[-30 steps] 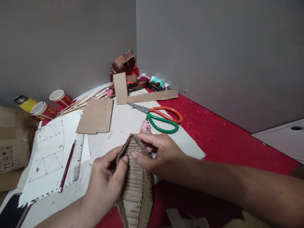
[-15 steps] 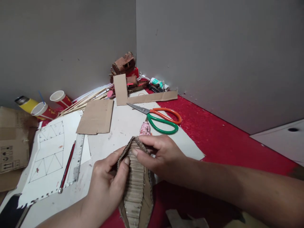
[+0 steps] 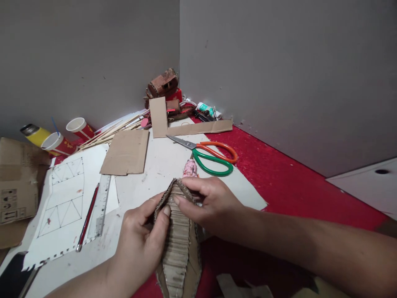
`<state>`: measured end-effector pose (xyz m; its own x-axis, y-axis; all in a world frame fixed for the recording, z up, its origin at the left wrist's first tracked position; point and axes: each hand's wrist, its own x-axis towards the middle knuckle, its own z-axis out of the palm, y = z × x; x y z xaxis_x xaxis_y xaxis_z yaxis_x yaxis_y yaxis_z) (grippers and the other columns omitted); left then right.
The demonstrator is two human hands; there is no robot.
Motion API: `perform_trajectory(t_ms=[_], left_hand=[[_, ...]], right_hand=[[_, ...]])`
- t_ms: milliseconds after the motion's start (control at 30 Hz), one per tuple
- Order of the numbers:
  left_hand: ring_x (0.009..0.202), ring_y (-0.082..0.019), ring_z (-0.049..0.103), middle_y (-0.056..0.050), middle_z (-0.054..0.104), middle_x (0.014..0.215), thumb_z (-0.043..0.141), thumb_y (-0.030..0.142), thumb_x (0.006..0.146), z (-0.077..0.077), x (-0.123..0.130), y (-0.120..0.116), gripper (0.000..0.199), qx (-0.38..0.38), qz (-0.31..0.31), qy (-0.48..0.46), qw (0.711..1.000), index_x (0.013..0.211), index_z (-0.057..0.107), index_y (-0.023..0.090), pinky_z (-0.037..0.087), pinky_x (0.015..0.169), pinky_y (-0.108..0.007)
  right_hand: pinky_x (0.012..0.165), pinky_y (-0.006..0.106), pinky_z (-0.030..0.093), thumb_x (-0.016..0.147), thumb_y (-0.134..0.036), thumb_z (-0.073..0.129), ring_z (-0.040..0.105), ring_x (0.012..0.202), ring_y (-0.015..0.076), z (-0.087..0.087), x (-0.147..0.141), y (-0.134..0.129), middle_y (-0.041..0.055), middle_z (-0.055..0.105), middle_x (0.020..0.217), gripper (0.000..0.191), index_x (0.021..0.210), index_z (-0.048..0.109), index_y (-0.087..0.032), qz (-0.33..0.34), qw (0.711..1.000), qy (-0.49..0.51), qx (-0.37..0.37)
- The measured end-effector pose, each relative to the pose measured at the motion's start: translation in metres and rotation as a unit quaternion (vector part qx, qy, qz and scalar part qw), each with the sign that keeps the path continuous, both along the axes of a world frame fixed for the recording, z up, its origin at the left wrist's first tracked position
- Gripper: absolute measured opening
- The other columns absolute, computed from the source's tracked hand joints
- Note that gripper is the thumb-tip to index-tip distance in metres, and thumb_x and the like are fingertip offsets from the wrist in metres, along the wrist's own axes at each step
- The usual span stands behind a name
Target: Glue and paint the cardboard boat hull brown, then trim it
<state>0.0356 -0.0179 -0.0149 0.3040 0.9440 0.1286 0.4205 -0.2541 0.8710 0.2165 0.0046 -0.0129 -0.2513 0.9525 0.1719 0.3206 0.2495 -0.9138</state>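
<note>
A long cardboard piece (image 3: 176,248) with a ribbed inner face and raised side walls narrows to a point at its far end. My left hand (image 3: 144,231) grips its left wall, thumb inside and fingers outside. Near the pointed tip, my right hand (image 3: 211,203) pinches the right wall between thumb and index finger. Just beyond the tip lies a pink patterned object (image 3: 190,168), partly hidden by my right hand. Scissors with one orange and one green handle (image 3: 214,155) rest open behind it.
Flat cardboard (image 3: 125,152), an L-shaped cardboard piece (image 3: 159,118), a sheet with truss drawings (image 3: 63,198), a red pencil (image 3: 87,217) and a clear ruler (image 3: 102,207) lie on the table. Cups (image 3: 58,144), a yellow bottle (image 3: 35,134) and a carton (image 3: 17,182) stand left.
</note>
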Motion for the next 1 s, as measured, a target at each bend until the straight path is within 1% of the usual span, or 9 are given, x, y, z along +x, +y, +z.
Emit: perform_trajectory(t_ms=[167,267,367,500,633,800,900,1000], left_hand=[[0.077,-0.014,0.069,-0.003,0.078,0.104,0.057,0.022,0.095,0.0007,-0.0007,-0.0020,0.033,0.032,-0.009,0.021,0.999,0.126,0.068,0.022,0.056,0.071,-0.023],[0.077,-0.014,0.070,-0.004,0.078,0.104,0.057,0.023,0.095,0.0011,-0.0016,-0.0019,0.033,0.033,-0.002,0.025,0.999,0.126,0.068,0.021,0.056,0.071,-0.024],[0.080,-0.017,0.071,-0.005,0.079,0.103,0.057,0.023,0.094,0.0017,-0.0019,-0.0016,0.033,0.032,0.008,0.024,0.999,0.125,0.068,0.019,0.057,0.072,-0.026],[0.079,-0.018,0.073,-0.005,0.079,0.103,0.056,0.023,0.094,0.0019,-0.0007,-0.0021,0.033,0.041,0.002,0.030,0.999,0.125,0.068,0.019,0.057,0.071,-0.026],[0.071,-0.015,0.070,-0.004,0.079,0.101,0.057,0.024,0.094,0.0003,-0.0009,-0.0025,0.033,0.042,-0.001,0.031,0.999,0.125,0.068,0.020,0.057,0.067,-0.025],[0.081,-0.016,0.072,-0.005,0.078,0.106,0.057,0.023,0.095,-0.0007,-0.0031,-0.0015,0.033,0.035,0.010,0.029,0.999,0.126,0.068,0.020,0.058,0.075,-0.026],[0.078,-0.016,0.072,-0.005,0.079,0.106,0.056,0.023,0.095,0.0009,-0.0023,-0.0016,0.034,0.048,0.001,0.038,0.998,0.126,0.068,0.020,0.057,0.072,-0.026],[0.081,-0.017,0.072,-0.005,0.078,0.108,0.055,0.023,0.095,0.0023,-0.0007,-0.0028,0.034,0.054,-0.006,0.040,0.998,0.127,0.067,0.021,0.057,0.070,-0.025]], right_hand=[[0.045,0.022,0.023,0.081,-0.026,0.048,0.026,0.049,0.0075,-0.0001,0.0008,0.0003,-0.0075,0.027,0.052,0.032,0.056,0.029,-0.022,-0.004,1.000,0.014,-0.004],[0.043,0.021,0.025,0.082,-0.028,0.048,0.027,0.048,0.0073,0.0013,0.0013,0.0011,-0.0075,0.027,0.053,0.031,0.057,0.031,-0.022,0.009,1.000,0.020,-0.017],[0.043,0.020,0.026,0.080,-0.026,0.050,0.030,0.049,0.0075,0.0028,0.0015,-0.0001,-0.0072,0.031,0.053,0.026,0.058,0.035,-0.022,0.015,0.999,0.012,-0.026],[0.045,0.022,0.025,0.081,-0.024,0.050,0.030,0.050,0.0079,0.0022,0.0017,-0.0030,-0.0067,0.032,0.052,0.028,0.058,0.034,-0.021,0.002,1.000,-0.004,-0.007],[0.046,0.022,0.026,0.083,-0.026,0.047,0.030,0.050,0.0083,0.0012,0.0016,-0.0025,-0.0064,0.033,0.052,0.029,0.058,0.033,-0.022,0.003,1.000,-0.006,0.005],[0.045,0.021,0.028,0.084,-0.026,0.047,0.032,0.050,0.0079,0.0035,0.0027,-0.0010,-0.0067,0.033,0.054,0.027,0.059,0.035,-0.022,0.026,1.000,-0.006,0.000],[0.047,0.022,0.028,0.086,-0.026,0.046,0.032,0.050,0.0083,0.0017,0.0039,-0.0023,-0.0064,0.035,0.053,0.027,0.061,0.036,-0.022,0.022,0.999,-0.019,0.024],[0.050,0.023,0.029,0.089,-0.026,0.044,0.035,0.052,0.0087,-0.0024,0.0039,-0.0036,-0.0055,0.040,0.055,0.028,0.063,0.036,-0.022,0.014,0.998,-0.029,0.052]])
